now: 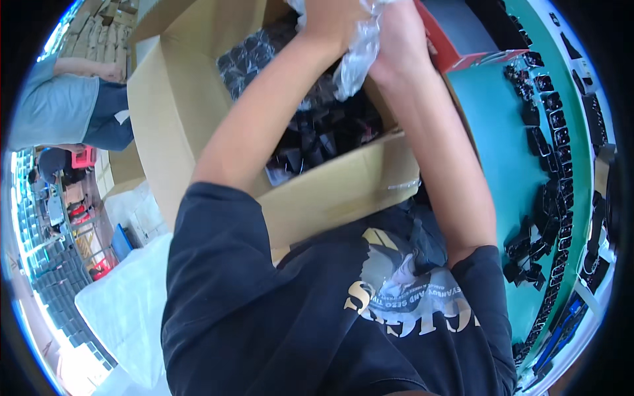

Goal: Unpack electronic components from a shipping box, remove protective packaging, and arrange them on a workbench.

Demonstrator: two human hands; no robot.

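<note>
At the top edge, my left hand (335,21) and my right hand (400,41) are close together over an open cardboard box (337,181). Crumpled clear plastic (358,61) is bunched between them and hangs down towards the box. Both hands appear closed on it, though the frame's edge cuts off most of the fingers. Inside the box are several small black parts (323,142), loosely heaped. A sheet of clear plastic with dark square pockets (247,58) leans at the box's far left side.
Right of the box, a red open box (456,49) stands on a green-blue bench (485,109). Rows of small black parts (561,152) line the bench, with a loose heap (528,251) nearer. On the left are a white covered stack (125,297) and another person (59,109).
</note>
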